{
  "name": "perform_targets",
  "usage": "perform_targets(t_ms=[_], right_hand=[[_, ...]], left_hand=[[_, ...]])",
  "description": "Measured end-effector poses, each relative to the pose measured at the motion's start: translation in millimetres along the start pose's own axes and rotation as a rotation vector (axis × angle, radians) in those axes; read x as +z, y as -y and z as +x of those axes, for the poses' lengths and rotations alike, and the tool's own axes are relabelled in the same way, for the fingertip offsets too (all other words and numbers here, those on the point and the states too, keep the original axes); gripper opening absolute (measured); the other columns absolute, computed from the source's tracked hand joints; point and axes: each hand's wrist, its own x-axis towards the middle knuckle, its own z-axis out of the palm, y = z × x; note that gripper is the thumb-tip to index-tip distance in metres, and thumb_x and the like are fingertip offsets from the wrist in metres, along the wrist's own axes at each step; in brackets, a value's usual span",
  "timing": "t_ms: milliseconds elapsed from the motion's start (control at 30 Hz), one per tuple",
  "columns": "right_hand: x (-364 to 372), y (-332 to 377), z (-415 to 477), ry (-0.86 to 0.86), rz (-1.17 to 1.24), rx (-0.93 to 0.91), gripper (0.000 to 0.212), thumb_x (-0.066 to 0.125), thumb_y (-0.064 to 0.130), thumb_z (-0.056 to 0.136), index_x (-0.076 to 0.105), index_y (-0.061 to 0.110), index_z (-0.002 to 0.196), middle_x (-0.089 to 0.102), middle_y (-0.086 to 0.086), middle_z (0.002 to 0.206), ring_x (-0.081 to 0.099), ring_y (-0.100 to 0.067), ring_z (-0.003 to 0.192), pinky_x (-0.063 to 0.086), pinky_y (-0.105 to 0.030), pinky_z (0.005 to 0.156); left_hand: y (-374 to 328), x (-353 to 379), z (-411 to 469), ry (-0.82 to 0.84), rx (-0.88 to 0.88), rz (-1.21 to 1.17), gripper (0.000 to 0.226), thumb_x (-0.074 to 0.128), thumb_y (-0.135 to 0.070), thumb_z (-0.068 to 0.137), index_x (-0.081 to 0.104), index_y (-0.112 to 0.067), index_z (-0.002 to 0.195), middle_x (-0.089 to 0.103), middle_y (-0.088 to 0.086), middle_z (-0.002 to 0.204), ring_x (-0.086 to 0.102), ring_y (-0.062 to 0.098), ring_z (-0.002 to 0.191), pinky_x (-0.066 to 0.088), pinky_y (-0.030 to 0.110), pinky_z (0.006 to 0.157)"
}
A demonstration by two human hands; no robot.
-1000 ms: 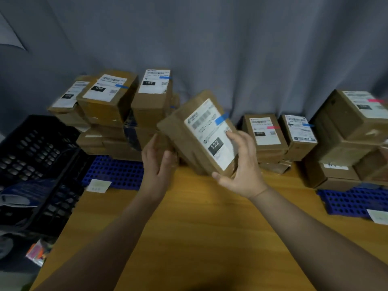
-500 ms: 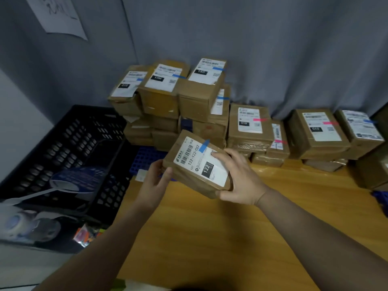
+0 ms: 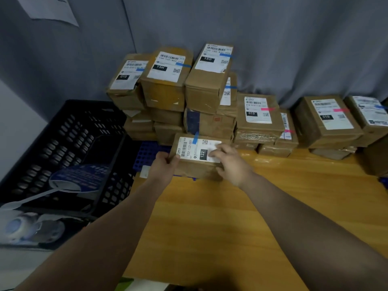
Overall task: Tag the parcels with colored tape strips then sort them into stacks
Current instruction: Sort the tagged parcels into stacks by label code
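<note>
Honestly, with the left hand (image 3: pixel 165 165) and right hand (image 3: pixel 230 162) each keeping a clamped grip on the 122 parcel (image 3: pixel 194 153), bumping the tall stack (image 3: pixel 206 91) behind could topple it.

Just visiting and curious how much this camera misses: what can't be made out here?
All in the head view:
The underside of the held parcel, hidden by its own body; whether it rests on anything is unclear.
Part of its label, covered by fingers of the right hand.
The rightmost parcel, cut off by the right edge, its label blurred.
The paper on the wall, cut off by the top edge.
</note>
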Motion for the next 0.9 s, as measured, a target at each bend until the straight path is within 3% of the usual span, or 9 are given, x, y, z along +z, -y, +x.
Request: perform_targets(t_ms=[67, 200, 333, 533, 633, 733, 833, 900], right_hand=[[1, 0, -2, -0.016, 0.005, 0.013, 0.047, 0.057, 0.007, 0.09, 0.048, 0.022, 0.134, 0.026, -0.004, 0.151, 0.024, -0.025, 0.139, 0.031, -0.033, 0.111], [-6, 0, -5, -0.027, -0.023, 0.01, 0.05, 0.056, 0.027, 0.094, 0.04, 0.023, 0.141, 0.031, -0.001, 0.147, 0.023, -0.022, 0.137, 0.032, -0.035, 0.109], [-20, -8, -12, -0.156, 0.033, 0.02, 0.045, 0.052, 0.029, 0.095, 0.043, 0.02, 0.138, 0.04, -0.002, 0.14, 0.029, -0.021, 0.131, 0.033, -0.032, 0.103], [-48, -47, -30, -0.262, 0.203, 0.223, 0.034, 0.055, 0.018, 0.093, 0.054, 0.015, 0.127, 0.05, -0.006, 0.128, 0.041, -0.026, 0.124, 0.037, -0.033, 0.1], [-62, -75, -40, -0.316, 0.328, 0.352, 0.03, 0.057, 0.018, 0.092, 0.058, 0.014, 0.122, 0.056, -0.004, 0.12, 0.053, -0.022, 0.112, 0.043, -0.028, 0.091], [-79, -101, -49, -0.295, 0.518, 0.497, 0.027, 0.057, 0.019, 0.093, 0.056, 0.012, 0.119, 0.057, -0.001, 0.109, 0.054, -0.02, 0.1, 0.038, -0.025, 0.078], [-91, -125, -51, -0.229, 0.727, 0.643, 0.028, 0.058, 0.027, 0.093, 0.051, 0.014, 0.117, 0.052, 0.0, 0.106, 0.05, -0.02, 0.1, 0.041, -0.031, 0.086], [-96, -140, -45, -0.212, 0.787, 0.683, 0.033, 0.061, 0.035, 0.091, 0.049, 0.018, 0.117, 0.053, -0.001, 0.112, 0.052, -0.022, 0.107, 0.044, -0.037, 0.096]], left_hand=[[-2, 0, -1, -0.002, 0.001, 0.012, 0.041, 0.05, -0.037, 0.096, 0.044, -0.008, 0.124, 0.054, 0.003, 0.108, 0.049, 0.011, 0.077, 0.034, 0.025, 0.056], [-9, 0, -1, -0.078, 0.033, -0.011, 0.052, 0.056, -0.036, 0.093, 0.039, -0.012, 0.136, 0.042, 0.009, 0.137, 0.047, 0.026, 0.117, 0.044, 0.037, 0.091], [-30, 2, -14, -0.182, 0.205, 0.023, 0.045, 0.054, -0.03, 0.094, 0.043, -0.013, 0.134, 0.039, 0.008, 0.137, 0.036, 0.026, 0.125, 0.037, 0.04, 0.102], [-67, 30, -35, -0.098, 0.359, 0.031, 0.035, 0.051, -0.027, 0.096, 0.047, -0.02, 0.13, 0.044, -0.004, 0.128, 0.039, 0.012, 0.117, 0.034, 0.025, 0.089], [-83, 53, -42, -0.026, 0.361, -0.002, 0.032, 0.051, -0.028, 0.096, 0.049, -0.023, 0.128, 0.046, -0.008, 0.125, 0.041, 0.005, 0.111, 0.032, 0.02, 0.085], [-98, 79, -45, 0.034, 0.314, -0.045, 0.028, 0.051, -0.031, 0.096, 0.051, -0.026, 0.124, 0.049, -0.008, 0.124, 0.044, 0.006, 0.112, 0.036, 0.022, 0.084], [-114, 102, -47, 0.039, 0.271, -0.063, 0.027, 0.05, -0.028, 0.097, 0.052, -0.022, 0.123, 0.052, -0.011, 0.116, 0.048, 0.003, 0.102, 0.037, 0.011, 0.069], [-125, 114, -45, 0.026, 0.269, -0.081, 0.025, 0.051, -0.025, 0.097, 0.054, -0.02, 0.121, 0.055, -0.011, 0.112, 0.05, 0.003, 0.101, 0.033, 0.006, 0.067]])
